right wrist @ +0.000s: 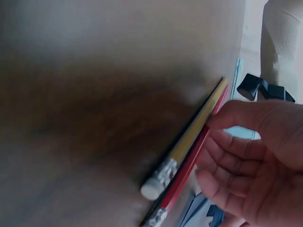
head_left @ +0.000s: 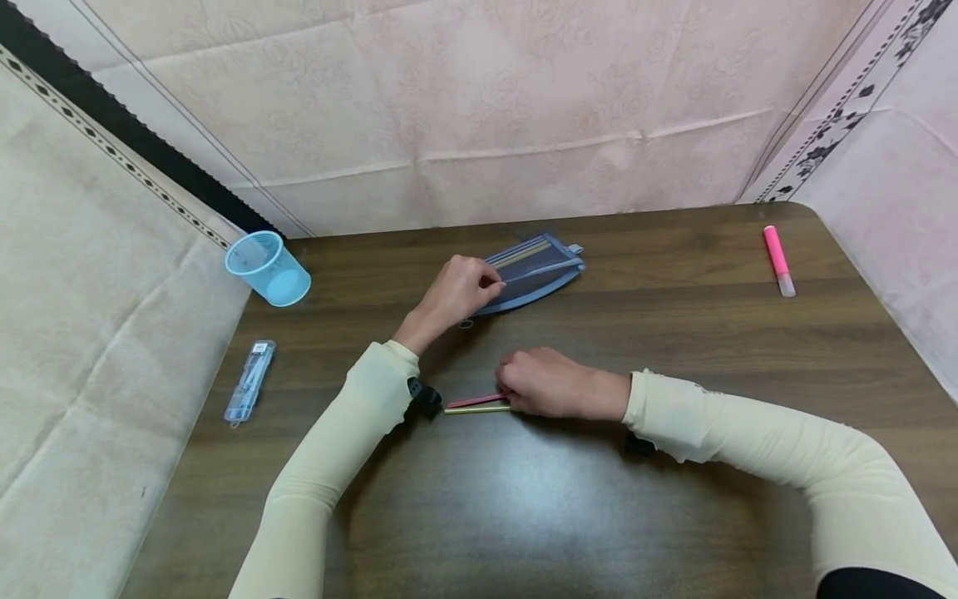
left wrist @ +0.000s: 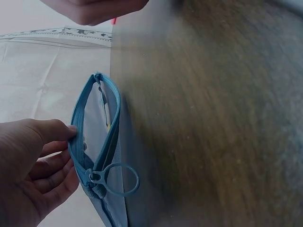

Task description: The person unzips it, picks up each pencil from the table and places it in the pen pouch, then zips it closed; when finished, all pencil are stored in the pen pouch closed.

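My left hand pinches the rim of a blue mesh zipper pouch between thumb and fingers. In the left wrist view, the pouch's mouth gapes and a ring zipper pull hangs at its near end. My right hand, close over the table in front of the pouch, pinches a red pencil with thumb and fingertips. Alongside the red one lies a yellow pencil with a white eraser in a silver ferrule. Both pencils point left in the head view, their eraser ends hidden there by the hand.
A light blue cup lies tilted at the table's back left corner. Closer along the left edge is a small translucent blue case. A pink marker rests at the back right. Cloth-covered walls border the brown wooden table.
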